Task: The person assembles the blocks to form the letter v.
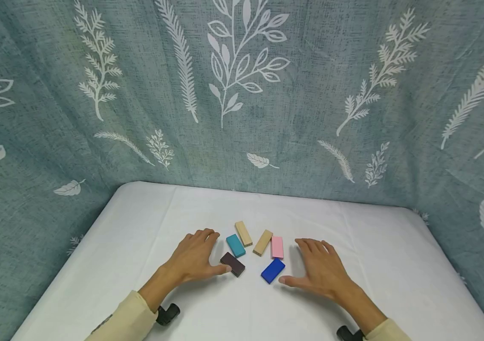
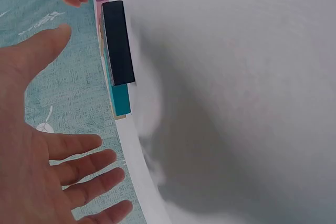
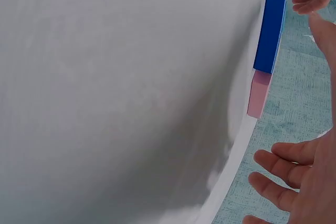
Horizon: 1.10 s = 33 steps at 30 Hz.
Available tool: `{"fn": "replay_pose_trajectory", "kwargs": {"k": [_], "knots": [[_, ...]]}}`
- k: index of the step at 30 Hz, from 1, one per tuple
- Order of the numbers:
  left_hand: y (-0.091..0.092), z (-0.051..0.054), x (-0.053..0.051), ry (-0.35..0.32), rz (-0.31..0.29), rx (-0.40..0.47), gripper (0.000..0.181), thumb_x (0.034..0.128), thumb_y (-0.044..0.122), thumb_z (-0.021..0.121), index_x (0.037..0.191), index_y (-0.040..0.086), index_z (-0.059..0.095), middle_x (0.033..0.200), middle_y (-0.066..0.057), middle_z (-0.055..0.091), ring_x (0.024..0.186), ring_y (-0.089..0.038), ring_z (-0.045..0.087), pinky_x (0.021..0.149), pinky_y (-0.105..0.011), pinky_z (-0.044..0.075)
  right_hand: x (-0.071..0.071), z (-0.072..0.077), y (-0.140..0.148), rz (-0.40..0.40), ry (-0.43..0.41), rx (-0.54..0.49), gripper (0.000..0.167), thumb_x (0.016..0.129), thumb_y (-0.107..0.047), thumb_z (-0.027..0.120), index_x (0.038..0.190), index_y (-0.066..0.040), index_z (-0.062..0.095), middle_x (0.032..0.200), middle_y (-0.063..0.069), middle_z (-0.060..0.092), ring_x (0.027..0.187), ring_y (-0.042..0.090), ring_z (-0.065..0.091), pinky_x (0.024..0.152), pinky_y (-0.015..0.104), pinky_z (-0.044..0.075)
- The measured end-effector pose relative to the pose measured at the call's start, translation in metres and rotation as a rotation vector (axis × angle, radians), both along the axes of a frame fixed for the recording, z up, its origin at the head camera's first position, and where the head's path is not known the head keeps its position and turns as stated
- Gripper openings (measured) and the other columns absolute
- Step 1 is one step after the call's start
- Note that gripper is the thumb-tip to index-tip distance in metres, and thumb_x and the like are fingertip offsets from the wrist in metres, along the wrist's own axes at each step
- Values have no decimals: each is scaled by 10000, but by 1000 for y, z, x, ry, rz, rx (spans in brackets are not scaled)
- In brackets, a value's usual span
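Observation:
Several small rectangular blocks lie in a loose arc on the white cloth: a dark brown block [image 1: 233, 264], a teal block [image 1: 236, 246], two light wooden blocks [image 1: 244, 233], a pink block [image 1: 277, 247] and a blue block [image 1: 273, 271]. My left hand [image 1: 197, 255] hovers at the left of the arc, its thumb tip above the dark brown block, fingers spread and holding nothing. At the right, my right hand [image 1: 316, 267] is spread too, nearest the blue and pink blocks. In the left wrist view the dark block [image 2: 118, 43] stands apart from the thumb.
A white cloth-covered table [image 1: 174, 213] with rounded far corners carries the blocks. Behind it and at both sides hangs a green-blue curtain [image 1: 310, 94] with white leaf prints. Dark wrist mounts [image 1: 168, 314] sit under both forearms.

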<state>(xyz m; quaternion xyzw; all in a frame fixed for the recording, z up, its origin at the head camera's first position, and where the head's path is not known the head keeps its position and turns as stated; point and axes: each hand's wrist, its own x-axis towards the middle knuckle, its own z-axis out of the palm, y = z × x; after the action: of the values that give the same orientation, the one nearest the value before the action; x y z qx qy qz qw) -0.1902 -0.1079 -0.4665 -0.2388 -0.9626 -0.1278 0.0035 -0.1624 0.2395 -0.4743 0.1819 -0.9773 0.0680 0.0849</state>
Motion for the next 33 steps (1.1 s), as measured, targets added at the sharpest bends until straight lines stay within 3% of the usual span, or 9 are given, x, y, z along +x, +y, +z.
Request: {"fn": "replay_pose_trajectory", "kwargs": {"k": [19, 33], "knots": [[6, 1, 1, 19, -10, 0, 892, 801, 714, 673, 1377, 39, 577, 1365, -126, 572, 1259, -316, 540, 1012, -523, 438, 0, -3, -10, 1, -24, 26, 1127, 686, -946, 527, 1359, -44, 577, 1295, 137, 613, 1224, 359, 555, 1066, 594, 353], [10, -1, 1, -20, -9, -10, 890, 809, 712, 671, 1382, 38, 577, 1359, -136, 573, 1256, -324, 540, 1021, -530, 433, 1, -5, -17, 7, -31, 42, 1076, 696, -945, 514, 1313, -69, 612, 1244, 116, 634, 1193, 339, 575, 1058, 580, 367]]}}
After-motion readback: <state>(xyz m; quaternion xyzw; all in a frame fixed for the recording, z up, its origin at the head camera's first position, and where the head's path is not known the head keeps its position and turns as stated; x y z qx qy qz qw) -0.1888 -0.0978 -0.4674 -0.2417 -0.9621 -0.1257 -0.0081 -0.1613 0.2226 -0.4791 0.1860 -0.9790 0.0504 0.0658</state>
